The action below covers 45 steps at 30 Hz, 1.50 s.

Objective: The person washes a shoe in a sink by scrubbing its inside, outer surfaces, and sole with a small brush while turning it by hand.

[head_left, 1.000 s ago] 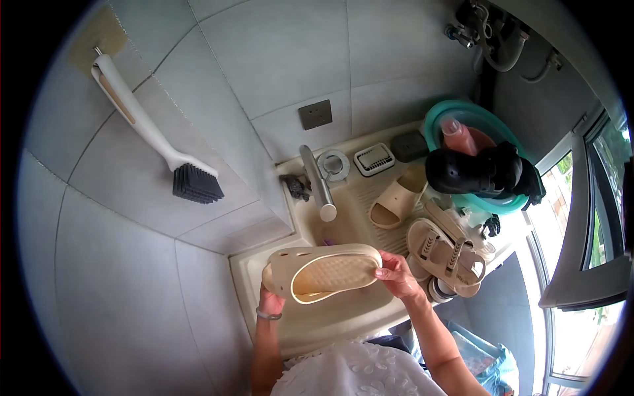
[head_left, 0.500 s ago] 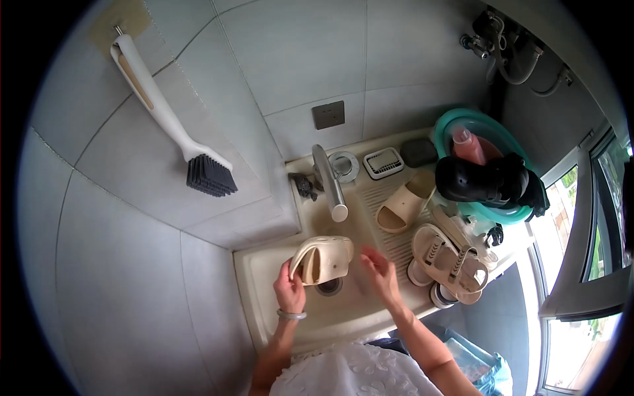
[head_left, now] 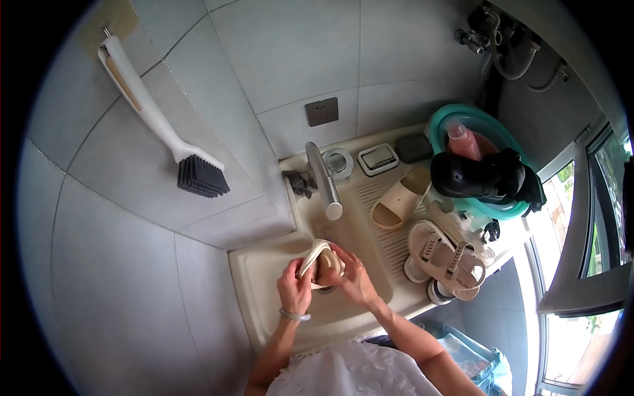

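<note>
A cream slide sandal (head_left: pixel 318 249) is held over the sink basin (head_left: pixel 261 264), below the metal faucet (head_left: pixel 322 181). Its opening faces me. My left hand (head_left: pixel 294 286) is closed around its left side, and a bracelet circles that wrist. On the sandal's right side my right hand (head_left: pixel 354 280) grips it, with some fingers hidden in or behind the strap. The matching slide sandal (head_left: pixel 400 197) lies on the ribbed drainboard to the right. The drain under the held sandal is mostly covered.
Strappy beige sandals (head_left: pixel 446 257) lie at the drainboard's right edge. Behind them a teal basin (head_left: pixel 444 122) holds a pink bottle (head_left: pixel 463 142) and black footwear (head_left: pixel 472 178). A soap dish (head_left: pixel 378 159) stands at the back. A white scrub brush (head_left: pixel 148 109) hangs on the left wall.
My right hand has moved left and taken hold of the slide sandal. The sandal has turned so its opening faces me. The whole view has shifted slightly.
</note>
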### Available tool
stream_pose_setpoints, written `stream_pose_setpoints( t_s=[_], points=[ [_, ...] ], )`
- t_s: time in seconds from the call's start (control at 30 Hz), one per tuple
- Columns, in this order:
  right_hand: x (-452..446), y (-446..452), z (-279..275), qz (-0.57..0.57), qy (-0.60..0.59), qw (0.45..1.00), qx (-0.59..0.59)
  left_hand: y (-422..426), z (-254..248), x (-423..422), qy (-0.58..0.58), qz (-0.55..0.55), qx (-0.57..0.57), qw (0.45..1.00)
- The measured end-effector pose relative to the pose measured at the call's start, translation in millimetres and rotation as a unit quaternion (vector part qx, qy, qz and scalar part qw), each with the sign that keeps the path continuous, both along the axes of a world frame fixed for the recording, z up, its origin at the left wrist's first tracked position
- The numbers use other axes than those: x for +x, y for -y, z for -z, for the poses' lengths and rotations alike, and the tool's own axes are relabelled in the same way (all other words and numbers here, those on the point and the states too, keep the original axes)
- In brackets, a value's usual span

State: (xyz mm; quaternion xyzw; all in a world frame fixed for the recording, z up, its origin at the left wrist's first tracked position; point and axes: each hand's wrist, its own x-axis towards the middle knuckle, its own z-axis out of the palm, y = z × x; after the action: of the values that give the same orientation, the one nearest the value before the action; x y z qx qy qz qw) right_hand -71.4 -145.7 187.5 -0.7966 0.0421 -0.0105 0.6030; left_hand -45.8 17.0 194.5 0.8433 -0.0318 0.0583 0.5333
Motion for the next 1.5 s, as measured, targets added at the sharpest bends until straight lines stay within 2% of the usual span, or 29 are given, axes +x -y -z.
stream_pose_setpoints(
  t_s=[0.07,0.13,0.2,0.3,0.43,0.5,0.73,0.77,0.83,0.93,1.0,1.07,1.13,1.2,1.27,1.33,1.37,1.4,1.5],
  points=[
    [1.0,6.8,4.7,-0.012,0.006,1.000,-0.008,-4.3,2.7,6.2,-0.025,0.026,-0.072,0.997],
    [1.9,12.7,5.3,-0.039,0.009,0.997,0.068,-6.7,6.9,10.6,-0.057,0.040,-0.107,0.992],
    [1.8,15.1,5.6,-0.040,-0.001,0.996,0.086,-9.7,13.0,15.1,-0.088,0.053,-0.142,0.985],
    [2.5,15.4,7.5,-0.015,-0.011,0.988,0.156,-11.0,16.2,20.0,-0.163,0.076,-0.271,0.946],
    [4.0,16.3,16.1,-0.017,-0.052,0.978,0.201,-9.9,6.9,20.2,-0.203,0.083,-0.280,0.935],
    [5.8,14.4,15.5,0.021,-0.061,0.998,-0.017,-7.1,12.9,20.8,-0.205,0.085,-0.287,0.932],
    [17.0,8.5,36.8,0.060,-0.093,0.994,0.001,-8.8,29.8,29.2,-0.214,0.085,-0.282,0.931],
    [18.4,9.9,35.0,0.035,-0.111,0.993,0.025,-9.9,28.5,29.9,-0.164,0.087,-0.169,0.968],
    [16.0,7.1,27.8,0.011,-0.130,0.990,0.052,-5.0,20.4,29.3,-0.025,0.090,0.043,0.995],
    [10.7,-8.1,23.9,0.046,-0.124,0.991,0.021,1.9,18.9,30.5,0.068,0.129,0.215,0.966],
    [7.3,-20.3,22.6,0.034,0.014,0.983,-0.181,0.2,22.6,37.8,0.058,0.148,0.252,0.955],
    [6.1,-21.8,15.1,0.065,0.034,0.983,-0.171,-3.4,21.8,46.5,0.008,0.203,0.312,0.928],
    [8.6,-16.3,3.6,0.083,0.033,0.994,-0.057,-4.0,24.7,51.3,-0.036,0.183,0.227,0.956],
    [8.2,-14.1,-0.3,0.074,0.029,0.997,-0.027,-7.5,28.3,53.0,-0.025,0.195,0.206,0.959],
    [10.0,-4.6,9.5,0.048,0.049,0.996,0.060,-12.9,28.9,54.2,-0.014,0.206,0.183,0.961],
    [9.7,5.5,8.5,0.032,0.022,0.994,0.105,-16.9,19.8,56.8,-0.122,0.261,0.086,0.954],
    [10.4,9.9,15.9,0.022,-0.003,0.983,0.182,-17.3,15.6,57.5,-0.177,0.270,0.054,0.945],
    [10.8,11.7,17.2,0.012,-0.027,0.966,0.258,-18.3,16.4,57.4,-0.178,0.269,0.053,0.945],
    [9.1,14.8,17.5,0.015,-0.026,0.961,0.275,-19.9,22.1,55.7,-0.230,0.284,-0.050,0.929]
  ],
)
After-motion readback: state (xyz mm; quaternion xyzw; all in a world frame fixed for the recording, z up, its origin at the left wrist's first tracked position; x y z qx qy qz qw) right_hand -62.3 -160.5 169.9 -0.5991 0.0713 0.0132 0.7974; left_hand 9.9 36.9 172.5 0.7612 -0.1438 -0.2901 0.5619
